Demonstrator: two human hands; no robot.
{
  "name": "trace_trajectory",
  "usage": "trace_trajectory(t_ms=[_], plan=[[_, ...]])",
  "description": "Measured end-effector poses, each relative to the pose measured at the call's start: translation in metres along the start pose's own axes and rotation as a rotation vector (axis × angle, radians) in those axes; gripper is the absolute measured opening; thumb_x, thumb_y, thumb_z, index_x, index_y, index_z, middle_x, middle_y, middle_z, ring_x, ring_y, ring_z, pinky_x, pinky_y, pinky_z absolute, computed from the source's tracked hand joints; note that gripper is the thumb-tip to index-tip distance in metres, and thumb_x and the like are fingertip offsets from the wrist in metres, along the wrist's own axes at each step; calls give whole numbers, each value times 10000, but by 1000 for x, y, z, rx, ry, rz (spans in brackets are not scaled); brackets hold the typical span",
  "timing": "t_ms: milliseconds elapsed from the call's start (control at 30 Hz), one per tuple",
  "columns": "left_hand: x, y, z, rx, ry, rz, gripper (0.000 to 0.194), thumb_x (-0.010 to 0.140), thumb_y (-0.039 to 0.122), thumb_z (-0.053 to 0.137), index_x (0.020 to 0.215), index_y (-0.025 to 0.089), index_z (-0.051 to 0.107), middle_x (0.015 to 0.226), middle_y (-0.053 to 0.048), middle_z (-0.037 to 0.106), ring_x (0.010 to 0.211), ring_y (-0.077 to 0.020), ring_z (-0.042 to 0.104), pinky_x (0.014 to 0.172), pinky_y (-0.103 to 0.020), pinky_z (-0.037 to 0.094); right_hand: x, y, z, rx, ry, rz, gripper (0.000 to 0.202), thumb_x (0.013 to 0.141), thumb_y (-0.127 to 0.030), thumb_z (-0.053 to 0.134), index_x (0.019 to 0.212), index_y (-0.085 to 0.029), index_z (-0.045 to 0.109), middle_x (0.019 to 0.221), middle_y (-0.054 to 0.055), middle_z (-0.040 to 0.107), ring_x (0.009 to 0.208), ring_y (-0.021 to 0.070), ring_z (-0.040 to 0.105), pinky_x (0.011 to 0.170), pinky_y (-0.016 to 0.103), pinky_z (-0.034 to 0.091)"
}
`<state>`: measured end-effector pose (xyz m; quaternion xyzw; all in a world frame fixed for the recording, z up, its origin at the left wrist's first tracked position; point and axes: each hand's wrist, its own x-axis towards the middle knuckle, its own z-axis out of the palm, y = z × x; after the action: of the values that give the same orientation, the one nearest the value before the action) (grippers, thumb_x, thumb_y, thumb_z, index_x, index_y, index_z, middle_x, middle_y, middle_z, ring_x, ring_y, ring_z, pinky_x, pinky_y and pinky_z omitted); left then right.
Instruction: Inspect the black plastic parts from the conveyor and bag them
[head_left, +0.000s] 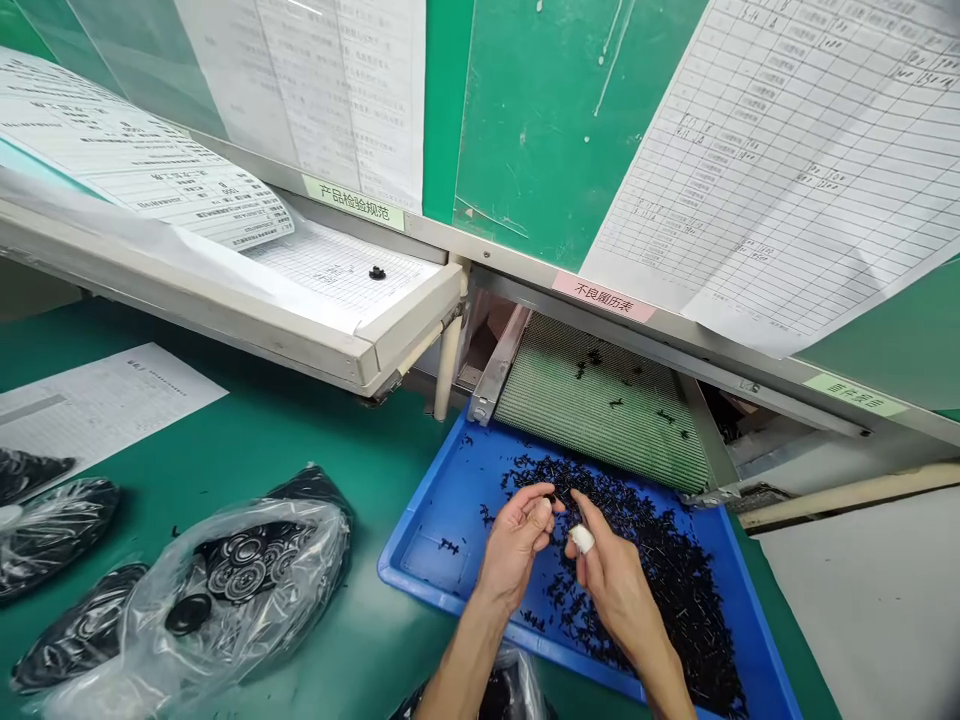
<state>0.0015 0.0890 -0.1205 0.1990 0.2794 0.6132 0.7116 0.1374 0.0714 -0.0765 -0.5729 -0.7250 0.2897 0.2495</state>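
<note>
Above the blue tray (420, 530), my left hand (517, 545) is closed in a pinch. A small black plastic part (553, 498) shows at its fingertips, mostly hidden by them. My right hand (611, 565) is just beside it, index finger stretched toward the part and a white covering (582, 540) around one digit. No held thing shows between its fingers. Beneath both hands, a heap of small black plastic pieces (660, 560) fills much of the tray, thickest at the right.
A green mesh conveyor belt (600, 400) with scattered black pieces slopes down to the tray's far edge. At left lies an unsealed clear bag (300, 590) of round black parts, near other filled bags (67, 525). A shelf (322, 345) with papers overhangs the green table (337, 420).
</note>
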Motion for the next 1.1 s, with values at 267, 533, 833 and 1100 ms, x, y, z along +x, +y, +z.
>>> trace_trajectory(t_ms=[267, 533, 833, 1100], plan=[[-1, -2, 0, 54, 89, -6, 285, 645, 333, 779, 866, 168, 707, 696, 9, 540, 569, -59, 350, 502, -193, 240, -1, -17, 13, -347, 186, -165, 347, 879, -144, 316, 1086, -215, 586, 876, 60, 608, 759, 179, 588, 670, 271, 459], [0, 0, 1, 48, 146, -23, 334, 605, 369, 796, 854, 163, 713, 641, 24, 508, 536, -62, 322, 499, -205, 232, 2, -14, 20, -264, 211, -163, 365, 905, -175, 326, 1151, -227, 592, 871, 68, 582, 776, 197, 562, 686, 297, 445], [-1, -1, -1, 158, 120, 31, 316, 658, 388, 754, 870, 157, 715, 622, 33, 483, 521, -60, 305, 507, -215, 239, 5, -15, 28, -296, 263, -90, 362, 920, -223, 295, 1063, -193, 626, 858, 76, 616, 692, 183, 569, 642, 283, 404], [3, -4, -4, 185, 139, 85, 343, 672, 408, 739, 878, 136, 704, 646, 13, 528, 531, -71, 344, 509, -219, 261, 14, -16, 35, -45, 209, 48, 266, 850, -232, 385, 723, -210, 619, 586, -5, 568, 515, 132, 465, 519, 244, 308]])
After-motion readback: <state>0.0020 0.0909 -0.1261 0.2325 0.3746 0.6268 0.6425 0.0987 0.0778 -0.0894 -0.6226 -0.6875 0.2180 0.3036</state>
